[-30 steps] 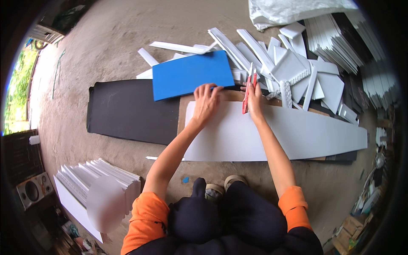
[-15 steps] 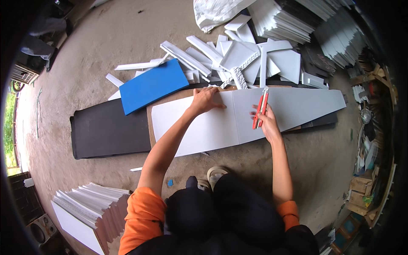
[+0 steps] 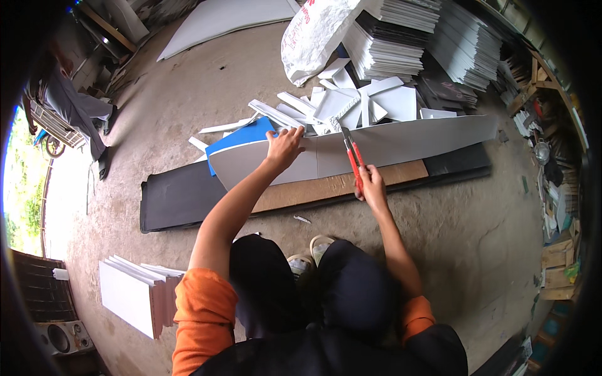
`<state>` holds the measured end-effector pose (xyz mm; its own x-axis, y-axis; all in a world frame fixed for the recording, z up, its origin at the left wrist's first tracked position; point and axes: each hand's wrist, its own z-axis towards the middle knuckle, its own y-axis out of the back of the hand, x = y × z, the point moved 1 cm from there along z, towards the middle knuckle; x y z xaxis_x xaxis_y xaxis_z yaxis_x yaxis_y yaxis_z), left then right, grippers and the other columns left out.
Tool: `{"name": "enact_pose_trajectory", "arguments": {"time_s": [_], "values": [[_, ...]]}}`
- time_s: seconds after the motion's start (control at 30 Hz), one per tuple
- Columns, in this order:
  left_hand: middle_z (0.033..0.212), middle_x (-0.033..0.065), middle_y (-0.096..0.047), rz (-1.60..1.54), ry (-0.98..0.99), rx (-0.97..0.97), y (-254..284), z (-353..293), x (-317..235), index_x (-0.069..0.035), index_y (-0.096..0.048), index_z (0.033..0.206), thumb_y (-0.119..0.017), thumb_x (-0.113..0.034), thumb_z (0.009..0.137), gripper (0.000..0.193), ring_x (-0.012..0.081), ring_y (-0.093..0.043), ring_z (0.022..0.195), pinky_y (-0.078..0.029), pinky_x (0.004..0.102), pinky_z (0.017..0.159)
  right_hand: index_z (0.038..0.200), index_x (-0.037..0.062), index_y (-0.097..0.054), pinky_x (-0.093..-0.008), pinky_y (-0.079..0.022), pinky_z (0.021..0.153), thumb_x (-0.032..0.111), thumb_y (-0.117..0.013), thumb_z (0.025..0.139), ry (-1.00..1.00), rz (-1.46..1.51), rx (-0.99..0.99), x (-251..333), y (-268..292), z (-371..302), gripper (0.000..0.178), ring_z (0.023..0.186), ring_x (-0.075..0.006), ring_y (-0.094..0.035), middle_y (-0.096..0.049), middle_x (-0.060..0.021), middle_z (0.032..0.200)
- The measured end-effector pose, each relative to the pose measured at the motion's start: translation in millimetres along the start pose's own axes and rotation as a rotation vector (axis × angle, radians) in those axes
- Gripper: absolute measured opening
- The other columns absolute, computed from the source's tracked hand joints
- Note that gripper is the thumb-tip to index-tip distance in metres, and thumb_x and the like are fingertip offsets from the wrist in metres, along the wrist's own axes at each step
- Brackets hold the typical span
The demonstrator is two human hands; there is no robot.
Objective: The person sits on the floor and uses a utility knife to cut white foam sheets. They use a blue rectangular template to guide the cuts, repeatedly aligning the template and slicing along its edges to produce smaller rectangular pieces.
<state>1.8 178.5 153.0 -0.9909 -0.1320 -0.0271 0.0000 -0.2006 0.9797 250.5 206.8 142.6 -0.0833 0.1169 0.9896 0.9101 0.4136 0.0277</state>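
A long white sheet (image 3: 389, 145) with a thin line across it stands tilted, its far edge raised above the boards below. My left hand (image 3: 286, 147) is closed over that far edge, left of the line. In my right hand (image 3: 372, 185) is a red utility knife (image 3: 355, 156), its blade end pointing away from me and close to the sheet's far edge. Under the sheet lie a brown cardboard strip (image 3: 338, 186) and a dark board (image 3: 172, 200) on the floor. Behind the sheet, a blue panel (image 3: 241, 135) is partly covered.
White offcuts (image 3: 335, 103) are heaped beyond the sheet, with a white sack (image 3: 313, 44) and stacked sheets (image 3: 389, 47) farther back. More white panels (image 3: 135, 297) stand near left. At the far left a person (image 3: 78, 103) stands. Cluttered shelving (image 3: 558, 250) lines the right side.
The white sheet has tilted up toward me, uncovering the cardboard on its near side. My right hand has moved left with the knife. The view has shifted, bringing more of the person into sight.
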Motion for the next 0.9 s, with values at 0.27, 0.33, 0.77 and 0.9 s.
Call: {"name": "enact_pose_trajectory", "arguments": {"time_s": [0.27,0.33,0.77,0.9], "values": [[0.094,0.0026,-0.060,-0.115,-0.056,0.074,-11.6,5.8,-6.1,-0.013,-0.046,0.110,-0.050,-0.028,0.085,0.030,0.0217,-0.055,0.093,-0.030,0.0508,0.078,0.098,-0.0018,-0.037,-0.0295,-0.045,0.043,0.015,-0.046,0.088,0.005,0.003,0.072,-32.1,-23.7,-1.0,0.021,0.055,-0.0142,-0.058,-0.056,-0.0081,0.069],[0.095,0.0022,-0.060,-0.141,-0.098,0.092,-7.4,4.3,-8.9,-0.015,-0.047,0.109,-0.050,-0.027,0.085,0.028,0.0213,-0.055,0.093,-0.030,0.0505,0.077,0.103,-0.0027,-0.034,-0.0367,-0.046,0.047,0.014,-0.045,0.088,0.028,-0.223,0.103,-9.9,-23.5,-8.0,0.026,0.063,-0.0250,-0.062,-0.059,-0.0170,0.074],[0.100,0.0006,-0.058,-0.192,-0.053,0.038,-4.2,-6.7,-16.3,-0.018,-0.050,0.109,-0.049,-0.027,0.086,0.025,0.0184,-0.054,0.098,-0.026,0.0622,0.083,0.094,-0.0006,-0.041,-0.0442,-0.043,0.048,0.018,-0.044,0.088,0.374,-0.958,-0.133,10.5,-51.2,-33.6,0.020,0.060,-0.0390,-0.057,-0.056,-0.0220,0.061],[0.099,0.0031,-0.058,-0.185,-0.053,0.050,-3.0,-8.0,-18.4,-0.015,-0.049,0.110,-0.048,-0.027,0.086,0.027,0.0195,-0.054,0.096,-0.026,0.0579,0.081,0.100,-0.0020,-0.040,-0.0422,-0.046,0.048,0.018,-0.041,0.089,0.382,-1.021,-0.119,8.6,-54.2,-35.0,0.023,0.060,-0.0360,-0.059,-0.058,-0.0211,0.064]]}}
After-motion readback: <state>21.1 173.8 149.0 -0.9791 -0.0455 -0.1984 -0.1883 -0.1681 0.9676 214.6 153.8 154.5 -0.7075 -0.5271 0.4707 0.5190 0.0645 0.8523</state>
